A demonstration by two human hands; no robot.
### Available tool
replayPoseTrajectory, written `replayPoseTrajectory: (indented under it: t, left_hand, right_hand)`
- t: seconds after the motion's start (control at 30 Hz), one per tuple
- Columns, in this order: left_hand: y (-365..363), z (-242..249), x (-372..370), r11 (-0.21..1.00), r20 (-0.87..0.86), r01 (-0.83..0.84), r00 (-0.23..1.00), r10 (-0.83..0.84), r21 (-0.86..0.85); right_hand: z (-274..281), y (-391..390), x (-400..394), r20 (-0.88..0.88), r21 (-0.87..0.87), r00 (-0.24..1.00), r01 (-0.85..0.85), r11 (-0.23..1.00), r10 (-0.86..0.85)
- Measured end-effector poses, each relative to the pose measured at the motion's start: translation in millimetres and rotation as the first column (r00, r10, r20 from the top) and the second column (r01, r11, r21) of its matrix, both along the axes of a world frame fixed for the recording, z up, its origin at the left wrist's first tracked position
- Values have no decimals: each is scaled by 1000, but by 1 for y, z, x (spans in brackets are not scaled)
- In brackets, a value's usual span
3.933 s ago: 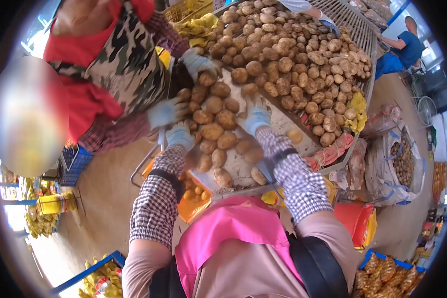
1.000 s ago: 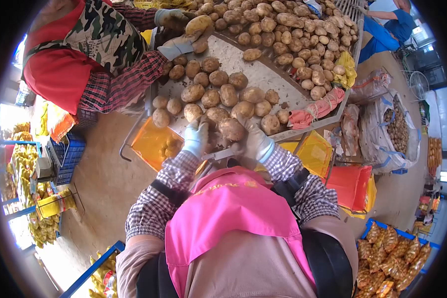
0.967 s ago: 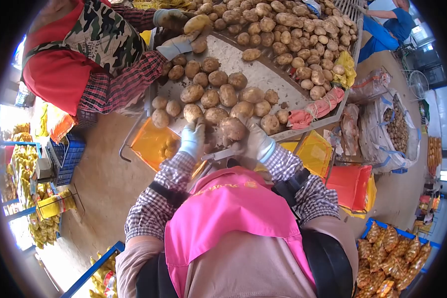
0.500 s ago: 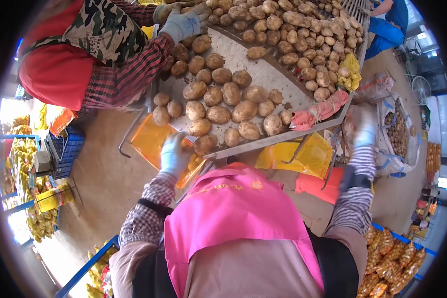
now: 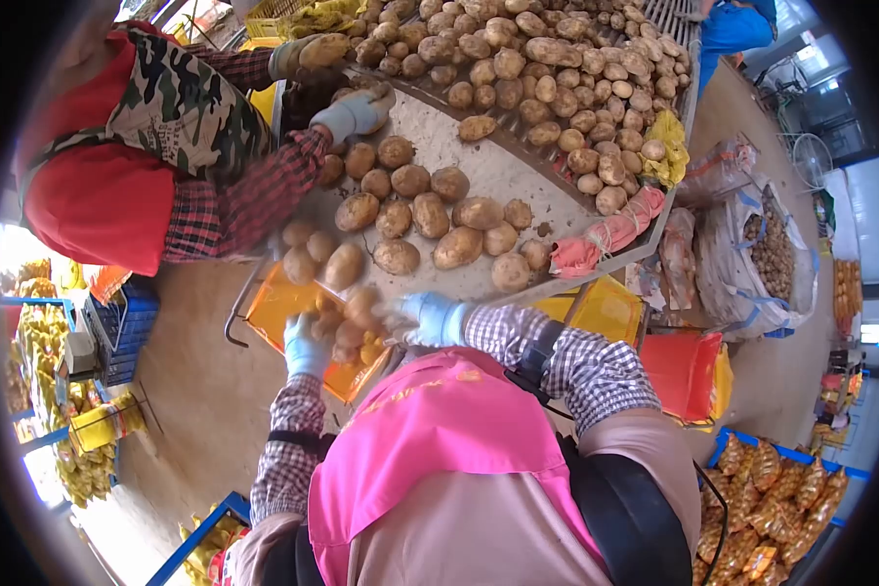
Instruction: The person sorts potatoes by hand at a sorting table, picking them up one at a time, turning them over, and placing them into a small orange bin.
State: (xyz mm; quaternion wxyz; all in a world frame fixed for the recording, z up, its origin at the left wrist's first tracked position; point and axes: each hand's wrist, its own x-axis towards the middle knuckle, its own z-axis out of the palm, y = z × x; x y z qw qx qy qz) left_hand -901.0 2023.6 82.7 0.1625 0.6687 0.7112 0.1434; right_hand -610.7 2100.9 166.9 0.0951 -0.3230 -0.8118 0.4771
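Observation:
My left hand [image 5: 308, 348], in a light blue glove, is at the mouth of an orange bag [image 5: 272, 293] hung below the table's near edge. Its fingers look stretched up along the bag and touch the potatoes there. Several blurred potatoes [image 5: 347, 335] tumble between my hands into the bag mouth. My right hand [image 5: 434, 317], gloved the same, reaches left across the table edge behind these potatoes. Its fingers point left, apparently extended, with the tips smeared by motion. Larger potatoes [image 5: 430, 214] lie spread on the metal sorting table [image 5: 347, 210] just beyond.
A co-worker's gloved hands [image 5: 354, 115] handle potatoes at the upper left. A big potato heap [image 5: 566, 88] covers the table's far side. A rolled pink cloth [image 5: 610, 232] lies on the right edge. Yellow bag [image 5: 601, 317] and red bag [image 5: 679, 371] hang below; a white sack [image 5: 747, 259] stands right.
My right hand has swung from the far right to the table edge near my left hand. Potatoes at the near edge have shifted left towards the bag. My left hand has moved slightly left and down.

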Motion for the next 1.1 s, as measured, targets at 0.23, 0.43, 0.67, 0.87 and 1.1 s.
replayPoseTrajectory:
  t: [0.23, 0.43, 0.67, 0.87, 1.1]
  left_hand:
    - [-12, 42, -18, 950, 266, -311, 913, 310, -41]
    - [78, 101, 67, 980, 246, -9, 968, -42, 201]
    - [236, 105, 105, 909, -79, 291, 957, -280, 299]
    - [327, 105, 141, 965, -118, 260, 958, -262, -32]
    - [369, 92, 145, 988, -228, 156, 962, -152, 0]
  right_hand:
    - [20, 71, 96, 347, 524, 550, 558, 644, -760]
    - [7, 39, 56, 246, 298, 878, 335, 894, -411]
    - [51, 126, 60, 218, 244, 858, 412, 878, -464]
    - [5, 263, 121, 347, 469, 613, 542, 697, -710]
    - [0, 324, 76, 486, 358, 870, -106, 928, -88]
